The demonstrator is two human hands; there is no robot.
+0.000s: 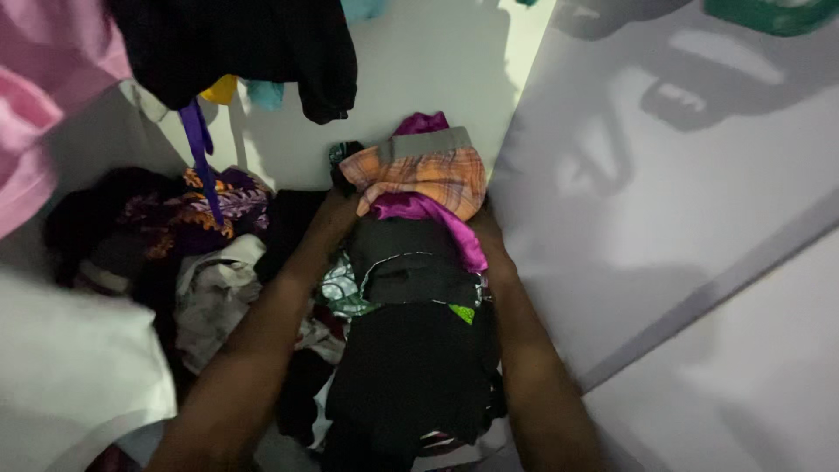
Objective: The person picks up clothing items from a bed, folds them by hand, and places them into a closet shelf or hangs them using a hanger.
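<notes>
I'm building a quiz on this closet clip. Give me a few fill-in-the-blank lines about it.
1. Both hands press a stack of folded ____ from either side.
2. The orange plaid garment lies at the far end of the stack, over a bright ____ one.
3. The left hand and right hand hold the stack's ____ end.

Missing: clothes; purple; far

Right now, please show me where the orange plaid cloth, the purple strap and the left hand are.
orange plaid cloth point(428, 177): head view, middle of the checked fabric.
purple strap point(200, 144): head view, upper hanging part.
left hand point(336, 207): head view, back of the hand.
</notes>
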